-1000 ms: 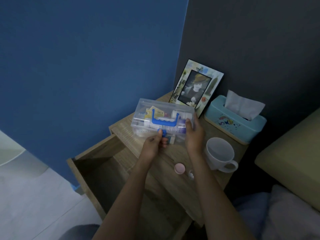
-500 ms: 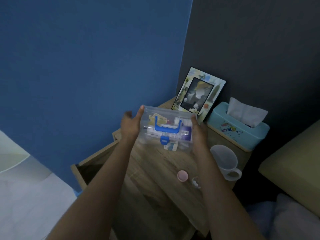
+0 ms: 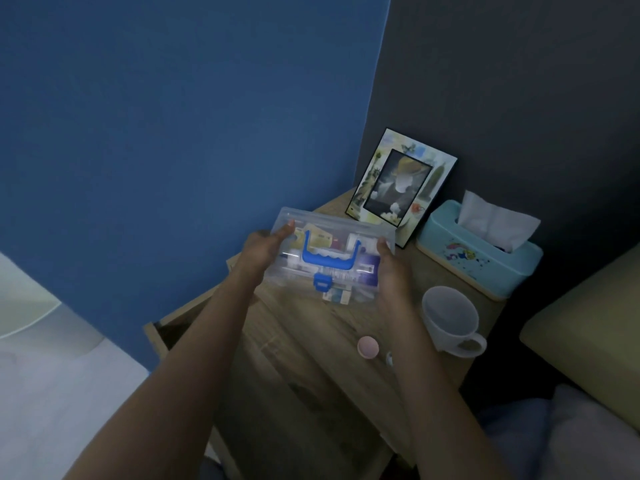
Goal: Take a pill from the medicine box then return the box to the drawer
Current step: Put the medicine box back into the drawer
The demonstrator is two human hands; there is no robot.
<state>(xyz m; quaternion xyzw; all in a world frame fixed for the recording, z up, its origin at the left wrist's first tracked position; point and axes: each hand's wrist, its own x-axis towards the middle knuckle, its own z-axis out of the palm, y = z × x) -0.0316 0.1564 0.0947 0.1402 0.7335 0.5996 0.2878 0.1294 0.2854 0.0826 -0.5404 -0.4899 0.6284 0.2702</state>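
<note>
1. Head view, looking down at a wooden bedside bench point(image 3: 311, 358) in dim light; a blue wall fills the upper left of the frame and a dark grey wall the upper right.
2. At the centre of the frame, both hands hold a clear plastic medicine box point(image 3: 334, 252) in the air above the bench; its lid appears shut, with a blue handle point(image 3: 329, 259) and a blue latch point(image 3: 322, 282) facing the camera.
3. The left hand point(image 3: 265, 249) grips the box's left end, thumb on the lid; the right hand point(image 3: 393, 270) grips its right end, thumb at the upper corner; neither hand is free.
4. The open drawer point(image 3: 162, 329) shows only as a wooden corner and dark gap at the left of centre, mostly hidden behind the left forearm.
5. In the lower right of centre, a small pink round cap or pill case point(image 3: 368, 346) lies on the bench; beside it a small pale thing, too blurred to name.
6. To the right stand a white mug point(image 3: 450, 320), a pale blue tissue box point(image 3: 479, 252) and, behind, a leaning picture frame point(image 3: 401, 183).
7. Judged step: the pill seems already taken out, and the box is being carried back to the drawer.
8. The next move calls for swinging the box left and down, keeping it level, then lowering it into the drawer and pushing the drawer shut.
</note>
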